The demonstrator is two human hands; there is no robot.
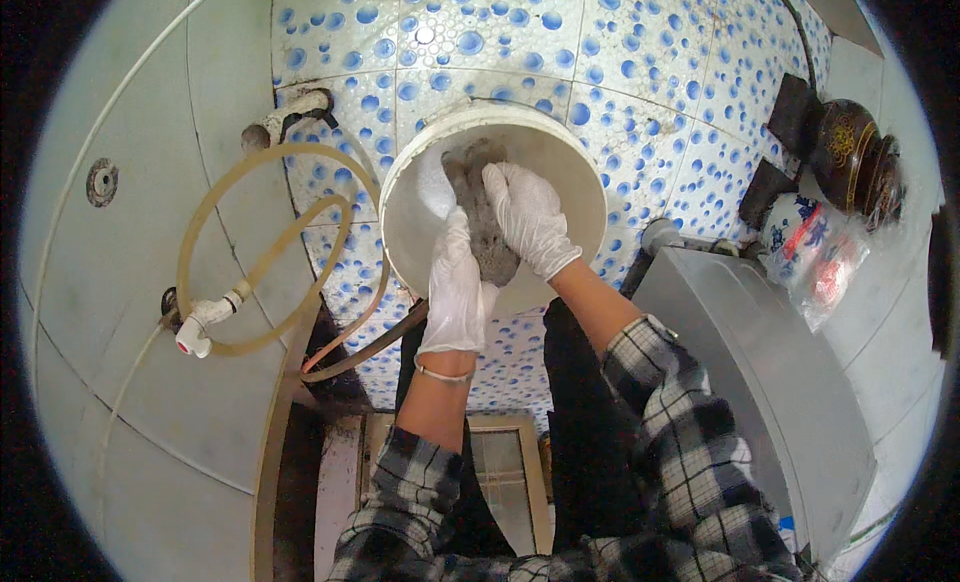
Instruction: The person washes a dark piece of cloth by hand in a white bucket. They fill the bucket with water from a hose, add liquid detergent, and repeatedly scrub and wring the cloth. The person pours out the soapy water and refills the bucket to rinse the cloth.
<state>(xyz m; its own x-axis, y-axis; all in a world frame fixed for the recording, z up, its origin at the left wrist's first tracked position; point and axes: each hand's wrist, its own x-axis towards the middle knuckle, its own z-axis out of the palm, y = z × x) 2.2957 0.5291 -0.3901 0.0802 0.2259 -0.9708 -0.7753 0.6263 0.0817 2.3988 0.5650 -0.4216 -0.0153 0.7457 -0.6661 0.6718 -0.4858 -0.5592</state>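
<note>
A grey, wet-looking cloth or mop head (pixel 484 214) is bunched between my two hands over a white plastic bucket (pixel 592 184). My left hand (pixel 457 282), in a thin white glove, presses against its left side with the fingers pointing up into the bucket. From the right, my right hand (pixel 529 218), gloved alike, grips the grey material with curled fingers. The upper end of the material hangs inside the bucket, where a whitish patch shows on the left. The bottom of the bucket is partly hidden by my hands.
A white tap (pixel 206 328) with a looped yellowish hose (pixel 196 207) is on the left wall. Behind it a pipe (pixel 292 116) lies near the blue-dotted tiled floor (pixel 645 86). At right stand a grey cabinet or appliance (pixel 742 319), a dark brown jar (pixel 844 154) and a plastic-wrapped item (pixel 821 259).
</note>
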